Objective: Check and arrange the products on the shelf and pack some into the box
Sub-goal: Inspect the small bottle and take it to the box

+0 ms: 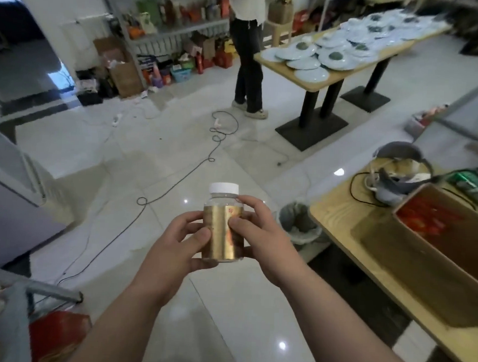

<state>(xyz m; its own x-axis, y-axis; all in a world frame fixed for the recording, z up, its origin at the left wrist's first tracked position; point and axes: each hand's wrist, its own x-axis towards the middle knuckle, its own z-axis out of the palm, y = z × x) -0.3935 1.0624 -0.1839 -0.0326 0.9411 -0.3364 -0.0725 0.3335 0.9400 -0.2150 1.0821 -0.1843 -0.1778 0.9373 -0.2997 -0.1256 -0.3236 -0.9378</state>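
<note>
Pale glossy floor (150, 154) is seen below, with a dark cable (176, 183) looped across it. Front and centre, a bottle (222, 232) is held upright over the floor: clear-walled, white-capped, wrapped in a gold label. It is gripped from both sides. The left hand (179, 242) is curled round its lower left with the thumb laid across the label, and the right hand (262, 237) is wrapped round its right side, fingertips pressed on the label. Off to the right, an open box (421, 270) is set on a desk (338, 213), with red packets (424, 218) packed at its far end. Bottle and box are well apart. Between them a lined bin (296, 222) is parked on the floor, just beside the desk. Far back, a shelf (185, 28) crammed with products is seen, and a person (249, 59) is stood beside a second desk (315, 83) covered in pale plates (333, 57).
</note>
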